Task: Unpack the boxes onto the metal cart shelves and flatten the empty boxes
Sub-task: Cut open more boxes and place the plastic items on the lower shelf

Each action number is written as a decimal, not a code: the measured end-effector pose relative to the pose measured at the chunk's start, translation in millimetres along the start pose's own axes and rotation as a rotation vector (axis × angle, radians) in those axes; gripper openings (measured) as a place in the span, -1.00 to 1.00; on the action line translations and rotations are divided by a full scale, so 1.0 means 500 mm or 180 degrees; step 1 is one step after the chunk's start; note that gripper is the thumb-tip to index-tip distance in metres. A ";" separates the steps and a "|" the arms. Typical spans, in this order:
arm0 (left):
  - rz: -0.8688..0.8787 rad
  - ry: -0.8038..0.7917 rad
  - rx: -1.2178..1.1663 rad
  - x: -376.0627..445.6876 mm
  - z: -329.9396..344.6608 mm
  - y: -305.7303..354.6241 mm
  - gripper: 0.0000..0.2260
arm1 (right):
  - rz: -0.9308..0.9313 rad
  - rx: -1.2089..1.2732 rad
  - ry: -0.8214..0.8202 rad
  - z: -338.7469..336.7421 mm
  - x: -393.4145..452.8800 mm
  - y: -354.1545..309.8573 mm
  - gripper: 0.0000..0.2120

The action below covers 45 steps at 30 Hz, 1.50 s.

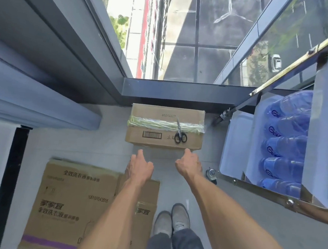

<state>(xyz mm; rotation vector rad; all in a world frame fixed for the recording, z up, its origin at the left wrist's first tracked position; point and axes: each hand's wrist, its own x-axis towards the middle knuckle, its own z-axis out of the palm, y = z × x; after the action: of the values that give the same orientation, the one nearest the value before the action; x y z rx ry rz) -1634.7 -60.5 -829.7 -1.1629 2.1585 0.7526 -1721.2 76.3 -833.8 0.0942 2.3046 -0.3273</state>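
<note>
We see the sealed box (165,127) on the floor just beyond both hands, long axis crosswise to our reach. The right hand (189,163) is nearer its edge; the left hand (140,165) trails. Fingers loosely curled, holding nothing.

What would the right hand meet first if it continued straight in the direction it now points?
Probably the near edge of the taped box. The right hand points at its near right corner, holding nothing. The scissors lie further on, on top of the box. Depth is unclear, so the hand could be above the edge.
</note>
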 end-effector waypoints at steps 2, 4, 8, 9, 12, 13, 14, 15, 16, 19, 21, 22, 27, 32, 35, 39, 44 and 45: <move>0.0030 -0.0078 0.0036 0.011 -0.002 -0.003 -0.45 | 0.0039 -0.0033 -0.0026 0.007 0.011 -0.014 -0.70; 0.0055 -0.0158 0.0117 0.022 0.000 -0.009 -0.45 | 0.0066 -0.0039 -0.0074 0.013 0.022 -0.023 -0.70; 0.0056 -0.0138 0.0172 0.055 -0.007 -0.025 -0.44 | 0.0148 -0.0046 0.0006 0.019 0.045 -0.030 -0.71; 0.0037 -0.0132 0.0163 0.063 -0.007 -0.033 -0.44 | 0.0166 -0.0018 0.0005 0.024 0.053 -0.030 -0.71; -0.0098 -0.0179 0.0308 0.087 -0.011 -0.048 -0.44 | 0.0203 -0.0021 -0.0089 0.032 0.075 -0.034 -0.70; -0.0191 -0.0203 0.0287 0.095 -0.011 -0.052 -0.45 | 0.0222 -0.0040 -0.0126 0.031 0.080 -0.035 -0.70; -0.0316 -0.0207 0.0222 0.103 -0.012 -0.051 -0.46 | 0.0221 -0.0059 -0.0150 0.029 0.094 -0.037 -0.71; -0.0423 -0.0209 0.0175 0.109 -0.013 -0.049 -0.47 | 0.0218 -0.0059 -0.0153 0.030 0.106 -0.037 -0.72; -0.0462 -0.0228 0.0161 0.124 -0.013 -0.037 -0.49 | 0.0231 -0.0040 -0.0143 0.025 0.124 -0.038 -0.73; -0.0430 -0.0228 0.0102 0.167 -0.010 -0.007 -0.50 | 0.0232 -0.0043 -0.0090 0.010 0.166 -0.040 -0.78; -0.0354 -0.0262 0.0087 0.191 0.000 0.015 -0.52 | 0.0262 -0.0077 -0.0010 0.000 0.195 -0.040 -0.79; -0.0326 -0.0274 0.0065 0.199 0.003 0.022 -0.52 | 0.0263 -0.0070 0.0046 -0.002 0.209 -0.041 -0.80; -0.0140 -0.0391 0.0060 0.237 0.027 0.032 -0.49 | 0.0254 0.0017 0.0087 0.014 0.257 -0.048 -0.78; -0.0124 -0.0182 0.0220 0.331 0.042 0.010 -0.48 | 0.0503 0.0296 0.0376 0.058 0.326 -0.053 -0.68; -0.0325 0.0314 0.0125 0.411 0.046 -0.004 -0.48 | 0.0823 0.0568 0.0610 0.088 0.372 -0.037 -0.47; -0.0620 0.0608 -0.0309 0.494 0.063 -0.024 -0.51 | 0.1027 0.0705 0.0625 0.146 0.400 -0.043 -0.30; -0.0594 0.0544 -0.0215 0.518 0.081 -0.030 -0.50 | 0.1159 0.1078 0.0599 0.155 0.425 -0.041 -0.46; -0.0576 0.0552 -0.0128 0.519 0.082 -0.029 -0.48 | 0.1168 0.1060 0.0584 0.154 0.423 -0.044 -0.53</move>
<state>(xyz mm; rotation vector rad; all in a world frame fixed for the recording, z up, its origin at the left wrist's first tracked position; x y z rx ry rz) -1733.0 -179.1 -1043.2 -1.4701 2.1472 0.6384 -1815.3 27.5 -1033.7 0.7303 2.3309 -0.5247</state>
